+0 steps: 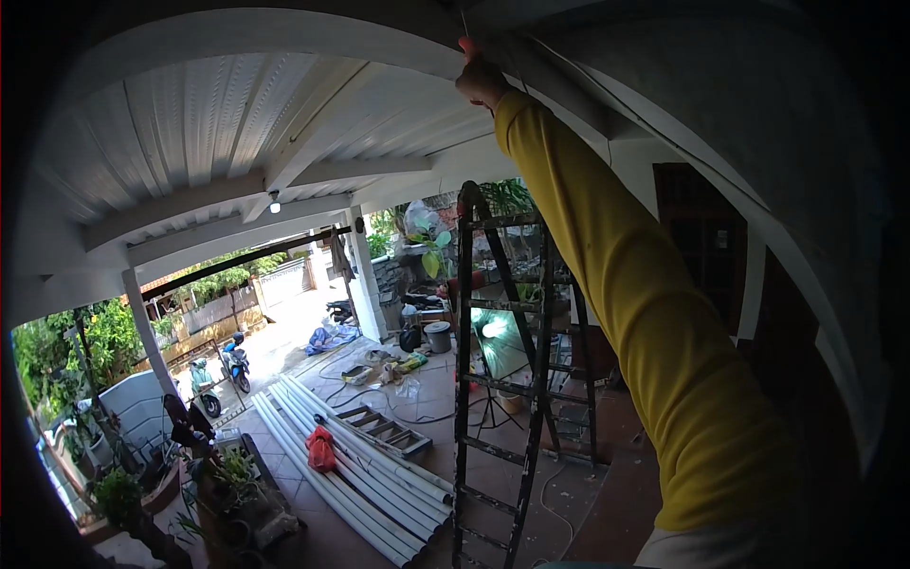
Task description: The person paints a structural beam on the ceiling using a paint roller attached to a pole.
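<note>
head view: only one camera, looking out from under a porch roof and down at the floor.
right hand (482,78): at 12 o'clock of the frame, arm in a yellow sleeve (645,313) stretched up to the ceiling beam (284,33).
wire (664,128): thin pale line along the underside of the beam, running from my hand out toward 3 o'clock and curving down the wall side.
handling: I judge it light, limp and thin, so it sags wherever it isn't pinned. Easy to kink, slips through a loose pinch. Best held close to where it meets the beam, between thumb and fingertip.
fingers: curled in, closed against the beam right where the wire starts. Whether they actually pinch the wire or just press it to the beam, I cannot tell; too small and backlit.
left hand: out of frame.
ladder (498,379): dark, paint-spattered A-frame at 6 o'clock, below my arm, well apart from the hand.
pipes (351,465): bundle of white lengths on the tiled floor at 7 o'clock, a red bag (320,448) lying on them.
scooters (220,375): parked at 9 o'clock by the open side.
</note>
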Motion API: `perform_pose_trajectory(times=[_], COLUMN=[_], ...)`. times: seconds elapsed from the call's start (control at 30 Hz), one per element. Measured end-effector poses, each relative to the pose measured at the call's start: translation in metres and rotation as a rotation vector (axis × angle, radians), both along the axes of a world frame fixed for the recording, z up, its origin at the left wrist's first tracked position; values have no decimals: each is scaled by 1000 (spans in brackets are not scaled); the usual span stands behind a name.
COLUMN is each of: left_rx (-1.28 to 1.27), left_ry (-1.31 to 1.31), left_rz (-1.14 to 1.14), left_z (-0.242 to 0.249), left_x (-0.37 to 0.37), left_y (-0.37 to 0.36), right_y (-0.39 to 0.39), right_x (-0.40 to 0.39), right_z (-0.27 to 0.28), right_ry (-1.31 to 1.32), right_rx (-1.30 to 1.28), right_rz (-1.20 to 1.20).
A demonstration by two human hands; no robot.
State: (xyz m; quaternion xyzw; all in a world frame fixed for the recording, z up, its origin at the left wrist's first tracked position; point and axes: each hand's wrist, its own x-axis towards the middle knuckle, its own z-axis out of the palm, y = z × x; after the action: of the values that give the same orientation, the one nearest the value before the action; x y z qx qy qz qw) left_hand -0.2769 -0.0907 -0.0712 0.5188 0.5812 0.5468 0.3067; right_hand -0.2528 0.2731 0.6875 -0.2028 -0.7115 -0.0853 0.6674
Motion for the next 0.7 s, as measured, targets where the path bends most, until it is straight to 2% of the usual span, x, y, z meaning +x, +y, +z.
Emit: perform_pose_trajectory(times=[0.03,0.13,0.27,0.43,0.57,0.7], left_rx=[1,5,2,-12,-2,10], left_ry=[1,5,7,0,2,6], left_rz=[2,18,22,19,-3,-19], left_z=[0,0,-2,-1,-1,-2], left_x=[1,2,3,2,2,1], left_y=[0,-2,-3,0,5,6], right_y=[-4,12,21,25,30,21], right_x=[-7,-33,-3,25,49,83], right_z=[-1,-15,-42,-23,-58,-98], right_ry=[7,139,98,74,67,-67], right_rx=[-145,-94,-119,-76,25,-43], right_rz=[-36,-110,-289,-193,-327,-336])
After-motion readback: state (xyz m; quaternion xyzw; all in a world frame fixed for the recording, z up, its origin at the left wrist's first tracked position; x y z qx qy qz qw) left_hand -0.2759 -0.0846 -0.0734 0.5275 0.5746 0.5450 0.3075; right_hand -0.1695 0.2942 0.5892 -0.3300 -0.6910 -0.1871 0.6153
